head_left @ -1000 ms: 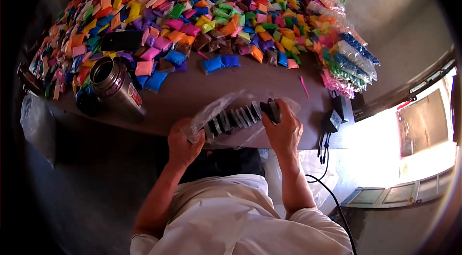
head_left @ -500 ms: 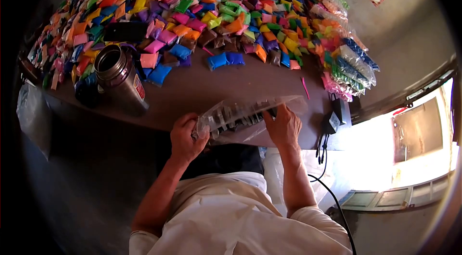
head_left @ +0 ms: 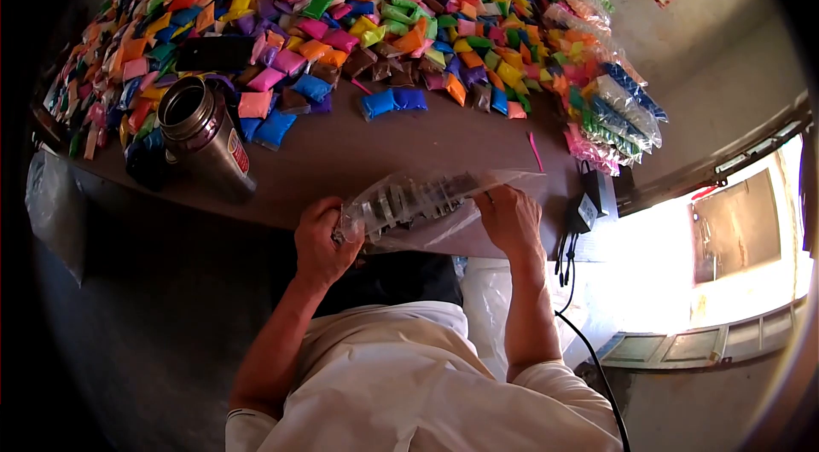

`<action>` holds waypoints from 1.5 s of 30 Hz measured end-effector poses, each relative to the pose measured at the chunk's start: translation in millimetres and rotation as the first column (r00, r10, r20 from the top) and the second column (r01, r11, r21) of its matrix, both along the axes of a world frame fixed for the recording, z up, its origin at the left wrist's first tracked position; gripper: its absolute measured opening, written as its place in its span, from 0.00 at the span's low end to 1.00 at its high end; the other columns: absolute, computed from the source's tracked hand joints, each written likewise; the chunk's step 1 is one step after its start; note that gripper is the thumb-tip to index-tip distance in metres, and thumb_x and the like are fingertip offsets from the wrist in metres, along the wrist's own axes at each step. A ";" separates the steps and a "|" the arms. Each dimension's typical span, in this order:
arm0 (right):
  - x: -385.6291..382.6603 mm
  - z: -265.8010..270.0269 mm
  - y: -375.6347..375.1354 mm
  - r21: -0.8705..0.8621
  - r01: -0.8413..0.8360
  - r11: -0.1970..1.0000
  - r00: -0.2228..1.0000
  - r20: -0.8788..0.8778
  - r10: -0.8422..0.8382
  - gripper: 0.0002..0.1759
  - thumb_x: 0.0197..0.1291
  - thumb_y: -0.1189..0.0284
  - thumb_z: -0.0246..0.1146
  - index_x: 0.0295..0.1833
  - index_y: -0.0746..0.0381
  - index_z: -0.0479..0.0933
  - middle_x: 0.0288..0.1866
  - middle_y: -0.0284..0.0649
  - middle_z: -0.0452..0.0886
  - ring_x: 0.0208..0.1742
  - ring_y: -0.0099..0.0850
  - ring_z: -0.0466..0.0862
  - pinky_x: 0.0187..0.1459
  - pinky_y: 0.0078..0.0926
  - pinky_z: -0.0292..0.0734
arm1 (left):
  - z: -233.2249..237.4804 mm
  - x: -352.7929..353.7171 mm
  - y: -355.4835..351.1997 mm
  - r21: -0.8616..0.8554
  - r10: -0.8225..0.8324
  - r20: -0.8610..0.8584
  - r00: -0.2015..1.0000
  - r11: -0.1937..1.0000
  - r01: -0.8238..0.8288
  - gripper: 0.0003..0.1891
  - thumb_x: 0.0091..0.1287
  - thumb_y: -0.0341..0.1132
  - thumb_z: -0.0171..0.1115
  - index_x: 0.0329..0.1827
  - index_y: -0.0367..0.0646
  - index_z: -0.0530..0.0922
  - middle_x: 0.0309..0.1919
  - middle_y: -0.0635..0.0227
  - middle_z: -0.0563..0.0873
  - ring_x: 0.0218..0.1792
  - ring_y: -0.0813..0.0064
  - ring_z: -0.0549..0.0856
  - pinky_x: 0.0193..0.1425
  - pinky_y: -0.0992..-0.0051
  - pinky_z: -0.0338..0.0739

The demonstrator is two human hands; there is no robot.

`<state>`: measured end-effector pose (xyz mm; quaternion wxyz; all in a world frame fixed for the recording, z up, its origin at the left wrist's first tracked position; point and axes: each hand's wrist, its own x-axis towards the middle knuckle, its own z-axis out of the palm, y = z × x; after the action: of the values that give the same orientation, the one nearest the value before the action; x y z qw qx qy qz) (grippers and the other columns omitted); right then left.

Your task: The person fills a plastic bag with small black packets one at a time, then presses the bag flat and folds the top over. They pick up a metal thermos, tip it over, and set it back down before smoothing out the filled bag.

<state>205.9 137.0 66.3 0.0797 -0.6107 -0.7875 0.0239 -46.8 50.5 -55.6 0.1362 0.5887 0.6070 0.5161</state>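
Just over the near edge of the table I hold a clear plastic bag [head_left: 414,206] that has dark and whitish pieces in it, too blurred to name. My left hand [head_left: 327,240] is closed around the bag's left end. At the right end, my right hand [head_left: 512,217] has its fingers closed on the bag's plastic. The bag lies tilted between both hands. Beyond it, two blue packets [head_left: 394,101] rest side by side on the table [head_left: 341,145].
A large heap of colourful small packets [head_left: 341,17] covers the table's back. Left stands an open steel flask [head_left: 205,141], near a black phone [head_left: 215,53]. Filled clear bags [head_left: 618,115] are stacked at right, by a pink stick [head_left: 535,152] and a black adapter with cables [head_left: 583,213].
My right hand has turned and shifted slightly right and down along the bag. The contents show more plainly across the bag. The view has moved a little.
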 end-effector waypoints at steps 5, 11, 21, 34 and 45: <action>0.5 -4.8 -1.3 0.086 -0.015 0.996 1.000 -0.020 0.017 0.14 0.61 0.64 0.59 0.50 0.56 0.80 0.38 0.47 0.85 0.41 0.48 0.84 0.43 0.49 0.76 | 0.7 2.2 1.0 0.021 0.013 0.015 1.000 1.000 -0.014 0.15 0.61 0.39 0.66 0.41 0.34 0.82 0.42 0.57 0.83 0.38 0.63 0.85 0.43 0.70 0.78; -1.8 -7.2 0.0 0.161 -0.064 0.985 0.997 -0.037 0.071 0.14 0.57 0.66 0.62 0.50 0.56 0.81 0.41 0.47 0.84 0.42 0.49 0.84 0.42 0.48 0.77 | 10.0 5.3 2.7 -0.066 0.010 0.249 0.968 0.998 0.007 0.16 0.63 0.44 0.65 0.40 0.37 0.84 0.41 0.55 0.85 0.40 0.55 0.84 0.46 0.66 0.78; -4.0 -6.9 6.0 0.164 -0.054 0.985 0.996 -0.066 0.066 0.11 0.59 0.65 0.64 0.46 0.56 0.81 0.41 0.46 0.85 0.42 0.47 0.85 0.42 0.46 0.78 | 10.4 8.7 5.0 0.057 -0.004 0.240 0.971 0.998 -0.010 0.16 0.65 0.46 0.63 0.40 0.39 0.84 0.38 0.56 0.85 0.40 0.56 0.84 0.46 0.65 0.78; -1.6 -5.3 5.5 0.177 -0.023 0.984 0.995 -0.091 0.040 0.14 0.62 0.61 0.62 0.48 0.55 0.83 0.42 0.45 0.86 0.44 0.47 0.84 0.44 0.45 0.78 | 13.1 8.9 5.5 0.032 -0.018 0.257 0.966 0.999 0.010 0.16 0.65 0.45 0.63 0.39 0.37 0.84 0.38 0.56 0.85 0.39 0.56 0.85 0.44 0.65 0.79; 7.3 -13.2 13.9 0.051 0.064 0.997 0.994 -0.089 -0.060 0.14 0.62 0.61 0.61 0.46 0.59 0.83 0.41 0.50 0.85 0.43 0.52 0.84 0.44 0.47 0.77 | -3.3 0.4 4.4 0.032 -0.045 0.007 0.999 0.998 0.045 0.17 0.70 0.42 0.61 0.51 0.35 0.79 0.41 0.63 0.83 0.42 0.77 0.81 0.47 0.75 0.74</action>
<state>213.2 150.9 53.1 0.1309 -0.6308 -0.7643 0.0270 -46.4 54.9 -58.9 0.1406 0.6023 0.5849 0.5247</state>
